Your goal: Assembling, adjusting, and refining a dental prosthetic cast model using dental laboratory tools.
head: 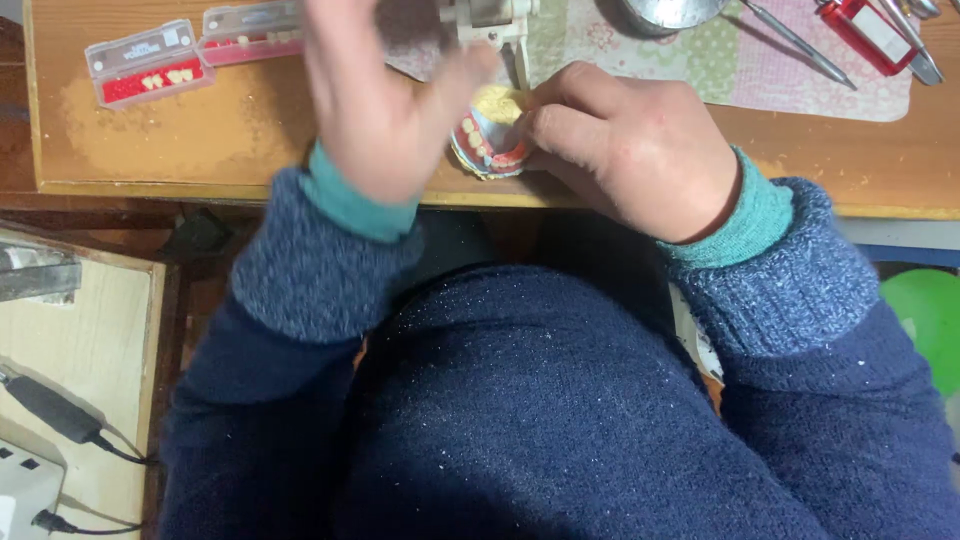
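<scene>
Near the worktop's back left corner, rows of small teeth are being kept in two clear boxes. The left hand is being held open, blurred, empty. At the front edge, the denture model is being pinched by the right hand.

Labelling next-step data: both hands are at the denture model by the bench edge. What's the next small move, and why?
Probably bring the left hand back down to steady the denture model. That hand is blurred and open above it, so only the right hand grips the model, right at the bench edge.
</scene>
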